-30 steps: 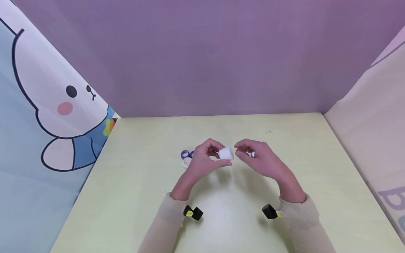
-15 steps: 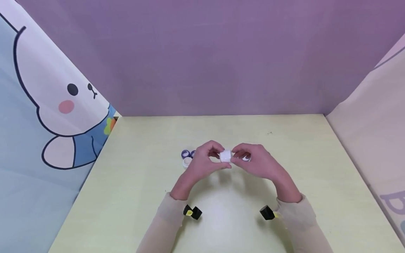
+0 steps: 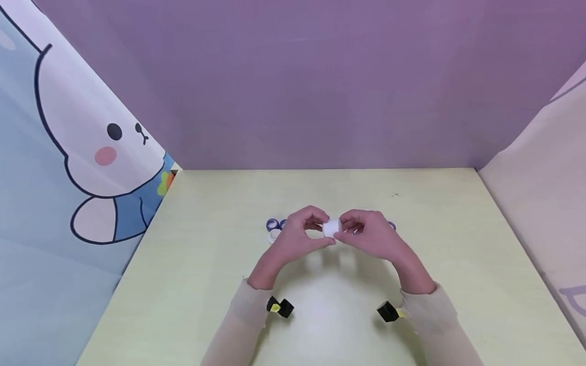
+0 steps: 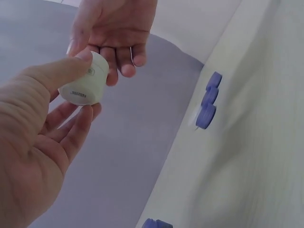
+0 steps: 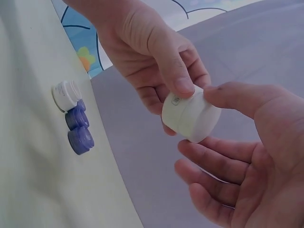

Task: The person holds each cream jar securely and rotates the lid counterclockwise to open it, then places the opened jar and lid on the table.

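The small white jar is held above the table, between both hands, near the table's middle. The left hand pinches it: thumb across the top, fingers curled beneath, as the left wrist view shows. The right hand meets it from the other side, its thumb tip touching the jar's end in the right wrist view, with the remaining fingers loosely curved below the jar and not closed round it. Whether those fingers touch the jar cannot be told.

Both forearms rise from the near edge and angle inward, wrists lifted clear of the table, sleeves covering the forearms. A black wrist camera sits under the left wrist and another under the right.

The jar appears closed, its contents not visible. On the table, just beyond the left hand, lies a cluster of small jars: two purple and one white, touching one another. A purple piece shows just beyond the right hand.
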